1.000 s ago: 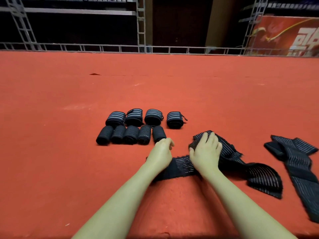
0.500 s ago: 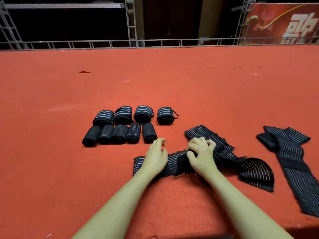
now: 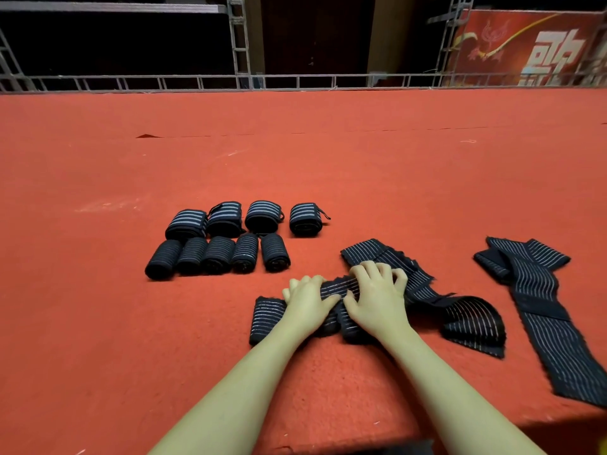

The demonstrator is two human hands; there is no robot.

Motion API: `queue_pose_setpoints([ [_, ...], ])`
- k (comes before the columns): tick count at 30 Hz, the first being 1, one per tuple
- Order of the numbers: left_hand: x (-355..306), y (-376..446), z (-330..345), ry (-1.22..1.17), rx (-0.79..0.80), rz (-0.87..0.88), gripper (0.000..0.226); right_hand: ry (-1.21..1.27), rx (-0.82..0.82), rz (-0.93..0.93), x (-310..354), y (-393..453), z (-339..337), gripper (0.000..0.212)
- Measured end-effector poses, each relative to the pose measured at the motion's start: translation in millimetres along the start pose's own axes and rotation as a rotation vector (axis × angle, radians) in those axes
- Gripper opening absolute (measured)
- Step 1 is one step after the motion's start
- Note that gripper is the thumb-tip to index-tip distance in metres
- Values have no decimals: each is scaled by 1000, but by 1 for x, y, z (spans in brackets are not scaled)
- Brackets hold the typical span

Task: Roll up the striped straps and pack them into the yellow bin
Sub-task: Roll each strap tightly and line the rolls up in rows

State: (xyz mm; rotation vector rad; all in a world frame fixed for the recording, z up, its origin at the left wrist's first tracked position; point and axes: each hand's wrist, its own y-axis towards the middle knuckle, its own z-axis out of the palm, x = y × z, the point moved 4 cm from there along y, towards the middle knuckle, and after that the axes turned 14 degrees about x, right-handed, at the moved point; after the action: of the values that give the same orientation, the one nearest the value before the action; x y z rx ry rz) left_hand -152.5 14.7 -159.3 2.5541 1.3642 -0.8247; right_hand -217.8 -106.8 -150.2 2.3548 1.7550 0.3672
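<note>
Left hand (image 3: 307,302): lower centre of the frame, fingers curled over the strap.
Right hand (image 3: 377,295): just beside it, fingers curled, gripping the same strap.
Striped strap (image 3: 473,325): under both hands, loose end trailing right on the red carpet (image 3: 98,339).
Second strap (image 3: 538,310): unrolled, far right.
Rolled straps (image 3: 230,238): 9, in 2 rows, left of centre.
Railing (image 3: 295,81): top.

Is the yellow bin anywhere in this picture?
No: only rolled straps, loose straps and both hands on the red carpet show.
</note>
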Motion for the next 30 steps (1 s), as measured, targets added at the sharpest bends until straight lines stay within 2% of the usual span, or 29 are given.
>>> queue_pose_setpoints([
  [5,5,-10,-34,-190,-151,72,10,-35,45,13,7,6,-1,50],
  [9,18,-30,-69,-363,-221,95,17,-37,50,5,24,10,-4,42],
  [15,40,-52,-104,-336,-336,63,33,64,59,-39,45,15,-4,15],
  [18,55,-60,-109,-377,-330,27,28,84,170,-131,63,14,-4,23],
  [21,61,-69,-111,-479,-349,69,23,284,214,-163,80,10,-6,29],
  [24,60,-76,-116,-617,-370,125,30,544,291,-179,95,10,-10,31],
  [26,58,-78,-118,-621,-356,148,35,668,336,-187,103,11,-12,22],
  [28,58,-78,-118,-584,-349,152,36,801,338,-173,107,13,-17,3],
  [30,60,-80,-119,-544,-353,142,33,964,322,-154,108,13,-23,10],
])
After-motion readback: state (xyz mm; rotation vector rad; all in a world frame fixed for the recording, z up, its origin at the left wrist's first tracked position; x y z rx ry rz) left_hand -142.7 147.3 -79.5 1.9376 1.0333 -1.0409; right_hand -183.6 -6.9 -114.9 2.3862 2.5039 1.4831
